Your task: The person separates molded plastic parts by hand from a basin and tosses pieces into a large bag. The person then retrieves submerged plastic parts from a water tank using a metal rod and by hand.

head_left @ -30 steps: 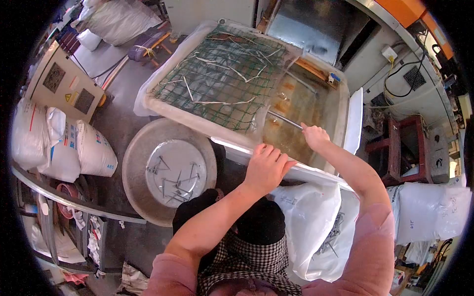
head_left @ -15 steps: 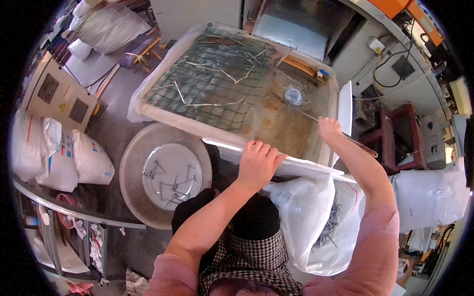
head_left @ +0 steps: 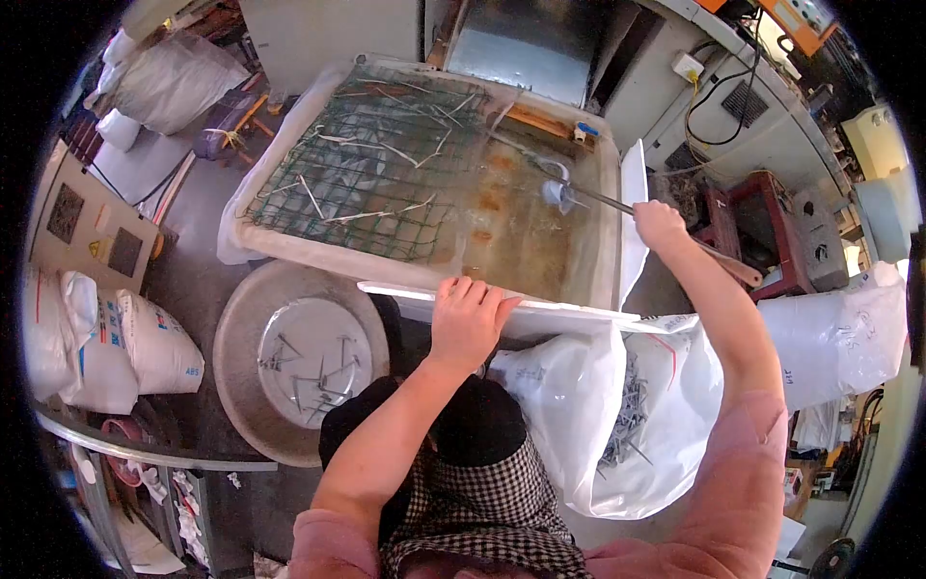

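My right hand [head_left: 661, 224] is closed round a long-handled tool [head_left: 610, 201], a thin grey rod with a brown grip end behind my wrist. The rod reaches over the right rim into the murky water of a large white tub [head_left: 338, 253]. A pale, rounded piece [head_left: 554, 191] sits at the water beside the rod's far part, with splashes around it; its kind I cannot make out. My left hand [head_left: 465, 323] is closed over the edge of a white board [head_left: 559, 307] along the tub's near side.
Green netting [head_left: 357, 164] with pale strips covers the tub's left part. A round basin [head_left: 236, 362] holding grey plastic pieces stands at front left. An open white sack [head_left: 569, 386] of grey pieces is by my right knee. Full sacks [head_left: 159, 343] stand left; a machine is behind.
My right hand has drawn the tool outward to the right, away from the tub's rim. Its rod now lies along the pale piece, which has tilted. The whole view has shifted slightly; my left hand keeps its hold.
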A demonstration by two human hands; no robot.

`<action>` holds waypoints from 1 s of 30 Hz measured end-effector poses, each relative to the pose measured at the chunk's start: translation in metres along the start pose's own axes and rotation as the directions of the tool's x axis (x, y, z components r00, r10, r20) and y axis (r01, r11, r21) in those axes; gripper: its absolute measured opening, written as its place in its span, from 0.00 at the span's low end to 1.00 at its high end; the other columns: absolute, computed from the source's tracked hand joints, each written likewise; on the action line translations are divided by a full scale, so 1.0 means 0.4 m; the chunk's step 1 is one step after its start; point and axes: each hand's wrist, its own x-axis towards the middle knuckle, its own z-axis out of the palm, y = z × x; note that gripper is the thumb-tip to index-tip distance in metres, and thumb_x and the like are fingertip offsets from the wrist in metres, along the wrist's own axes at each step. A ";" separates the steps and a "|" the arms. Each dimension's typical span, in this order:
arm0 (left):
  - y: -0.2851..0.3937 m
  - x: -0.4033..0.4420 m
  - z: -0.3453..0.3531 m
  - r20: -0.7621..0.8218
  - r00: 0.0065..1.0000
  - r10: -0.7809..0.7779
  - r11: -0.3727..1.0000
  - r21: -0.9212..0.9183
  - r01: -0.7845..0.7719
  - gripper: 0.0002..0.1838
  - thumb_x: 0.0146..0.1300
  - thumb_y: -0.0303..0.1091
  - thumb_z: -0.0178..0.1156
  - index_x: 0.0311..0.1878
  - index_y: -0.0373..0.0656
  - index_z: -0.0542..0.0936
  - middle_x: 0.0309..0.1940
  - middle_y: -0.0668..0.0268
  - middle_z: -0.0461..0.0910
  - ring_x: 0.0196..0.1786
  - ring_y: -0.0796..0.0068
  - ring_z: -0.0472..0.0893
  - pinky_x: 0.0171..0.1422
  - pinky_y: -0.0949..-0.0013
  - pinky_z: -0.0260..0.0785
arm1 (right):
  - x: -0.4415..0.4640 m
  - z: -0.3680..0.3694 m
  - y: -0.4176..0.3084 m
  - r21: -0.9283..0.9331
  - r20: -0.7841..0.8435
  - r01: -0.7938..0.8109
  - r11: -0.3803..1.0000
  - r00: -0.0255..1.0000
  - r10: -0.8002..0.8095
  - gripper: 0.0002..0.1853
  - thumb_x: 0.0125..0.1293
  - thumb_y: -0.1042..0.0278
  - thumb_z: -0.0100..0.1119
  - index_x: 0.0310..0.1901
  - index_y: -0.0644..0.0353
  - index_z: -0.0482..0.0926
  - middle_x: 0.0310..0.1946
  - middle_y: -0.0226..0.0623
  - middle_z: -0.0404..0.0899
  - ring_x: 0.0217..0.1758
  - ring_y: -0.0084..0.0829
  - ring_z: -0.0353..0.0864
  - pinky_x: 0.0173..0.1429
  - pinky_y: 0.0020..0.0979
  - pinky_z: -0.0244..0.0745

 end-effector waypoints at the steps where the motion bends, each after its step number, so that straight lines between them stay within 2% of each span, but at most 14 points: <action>1: 0.001 0.000 -0.002 0.001 1.000 -0.001 1.000 -0.001 0.001 0.14 0.55 0.41 0.62 0.23 0.43 0.74 0.23 0.64 0.73 0.33 0.62 0.72 0.47 0.60 0.63 | 0.001 -0.001 0.017 0.004 0.030 0.019 1.000 0.999 -0.019 0.14 0.65 0.66 0.45 0.45 0.58 0.80 0.44 0.47 0.80 0.49 0.46 0.80 0.52 0.44 0.76; 5: 0.004 0.001 -0.009 -0.004 1.000 -0.003 1.000 -0.021 0.003 0.14 0.55 0.41 0.62 0.22 0.43 0.73 0.22 0.64 0.72 0.32 0.63 0.72 0.47 0.60 0.63 | -0.066 -0.048 0.060 0.124 0.022 0.121 0.985 0.992 -0.125 0.14 0.67 0.61 0.45 0.48 0.50 0.79 0.43 0.46 0.80 0.48 0.46 0.79 0.53 0.46 0.74; 6: 0.003 0.001 -0.009 -0.011 1.000 0.000 1.000 -0.031 0.000 0.14 0.55 0.41 0.62 0.23 0.43 0.73 0.22 0.64 0.72 0.32 0.63 0.72 0.47 0.60 0.63 | -0.078 -0.048 0.061 0.165 0.036 0.106 0.981 0.993 -0.113 0.16 0.67 0.58 0.45 0.52 0.46 0.77 0.44 0.46 0.79 0.47 0.48 0.79 0.53 0.45 0.73; 10: -0.001 0.002 -0.004 -0.019 1.000 0.006 1.000 -0.015 -0.007 0.13 0.55 0.41 0.62 0.23 0.43 0.74 0.22 0.64 0.72 0.32 0.63 0.72 0.47 0.60 0.62 | -0.092 -0.013 0.057 0.295 0.032 0.204 0.934 0.974 -0.223 0.17 0.68 0.57 0.45 0.56 0.43 0.74 0.46 0.47 0.78 0.46 0.48 0.78 0.53 0.44 0.73; 13: -0.004 0.002 0.002 -0.020 1.000 0.004 1.000 -0.015 -0.005 0.13 0.55 0.41 0.62 0.24 0.43 0.74 0.23 0.64 0.72 0.32 0.63 0.72 0.47 0.60 0.62 | -0.066 0.024 0.029 0.293 0.030 0.282 0.914 0.953 -0.303 0.17 0.68 0.57 0.44 0.57 0.42 0.74 0.43 0.47 0.79 0.45 0.48 0.79 0.52 0.44 0.73; 15: -0.002 0.005 -0.001 0.001 1.000 -0.005 1.000 -0.016 0.005 0.13 0.56 0.41 0.62 0.24 0.43 0.74 0.23 0.64 0.73 0.33 0.63 0.72 0.48 0.60 0.62 | -0.064 0.013 -0.017 0.259 0.066 0.271 0.927 0.953 -0.297 0.18 0.68 0.56 0.44 0.58 0.40 0.73 0.42 0.47 0.80 0.45 0.47 0.79 0.52 0.44 0.73; 17: -0.003 0.007 0.000 -0.001 1.000 -0.004 1.000 -0.008 0.004 0.13 0.56 0.41 0.61 0.24 0.43 0.74 0.23 0.64 0.73 0.33 0.63 0.72 0.48 0.60 0.62 | -0.057 0.006 -0.061 0.217 0.134 0.229 0.949 0.956 -0.261 0.19 0.69 0.55 0.43 0.60 0.38 0.70 0.43 0.47 0.79 0.47 0.46 0.78 0.53 0.44 0.73; 18: -0.004 0.009 0.002 -0.004 1.000 -0.002 1.000 -0.001 0.002 0.13 0.56 0.41 0.61 0.24 0.43 0.74 0.23 0.64 0.73 0.33 0.63 0.72 0.48 0.60 0.62 | -0.032 0.041 -0.075 0.180 0.097 0.288 0.941 0.946 -0.308 0.20 0.70 0.54 0.41 0.62 0.35 0.67 0.43 0.47 0.79 0.47 0.45 0.79 0.53 0.44 0.73; 21: -0.005 0.010 0.001 0.037 0.999 -0.015 1.000 0.003 0.015 0.14 0.56 0.41 0.61 0.24 0.42 0.74 0.23 0.64 0.73 0.33 0.63 0.72 0.48 0.60 0.62 | 0.008 0.097 -0.150 0.210 0.088 0.208 0.955 0.969 -0.231 0.20 0.71 0.55 0.40 0.63 0.35 0.65 0.41 0.45 0.80 0.46 0.45 0.80 0.51 0.45 0.74; 25: -0.005 0.014 0.005 0.039 0.999 -0.027 1.000 0.000 0.027 0.13 0.56 0.41 0.61 0.24 0.42 0.74 0.24 0.64 0.73 0.33 0.63 0.72 0.48 0.60 0.62 | 0.056 0.137 -0.209 0.226 0.058 0.223 0.948 0.969 -0.241 0.20 0.71 0.57 0.40 0.63 0.38 0.64 0.41 0.45 0.80 0.46 0.46 0.80 0.49 0.45 0.75; 28: -0.010 0.016 0.010 0.008 1.000 -0.015 1.000 -0.007 0.015 0.13 0.56 0.40 0.62 0.24 0.43 0.74 0.24 0.64 0.72 0.33 0.63 0.72 0.48 0.60 0.62 | 0.087 0.167 -0.245 0.212 0.053 0.207 0.955 0.973 -0.223 0.20 0.70 0.57 0.42 0.63 0.42 0.63 0.40 0.46 0.80 0.46 0.47 0.80 0.48 0.45 0.76; 30: -0.010 0.019 0.007 -0.006 1.000 -0.028 0.999 -0.028 0.028 0.13 0.55 0.40 0.62 0.24 0.43 0.73 0.23 0.65 0.72 0.33 0.63 0.72 0.48 0.60 0.62 | 0.096 0.183 -0.260 0.239 0.012 0.163 0.957 0.985 -0.171 0.19 0.69 0.57 0.42 0.61 0.46 0.66 0.40 0.47 0.80 0.46 0.48 0.80 0.47 0.45 0.77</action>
